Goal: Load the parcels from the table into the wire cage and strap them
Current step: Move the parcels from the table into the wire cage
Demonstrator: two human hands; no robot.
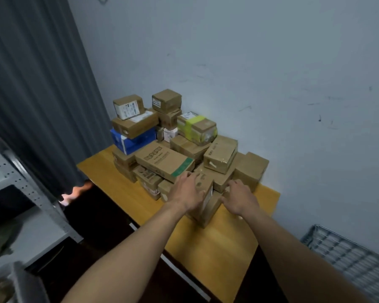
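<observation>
Several cardboard parcels are piled on a wooden table [217, 248] against the wall, among them a blue box [131, 141] and one with yellow-green tape [195, 127]. At the near end of the pile stands a brown parcel [207, 201] with a white label on its side. My left hand [186, 190] lies on that parcel's left top edge, fingers spread. My right hand [239, 197] reaches to its right side, fingers loosely bent and touching the cardboard. The wire cage [350, 256] shows only as a mesh panel at the lower right.
A grey curtain [37, 95] hangs at the left beside a perforated metal shelf [31, 193]. The pale wall [271, 73] backs the table. Dark floor lies between shelf and table. Bare tabletop stretches in front of the pile.
</observation>
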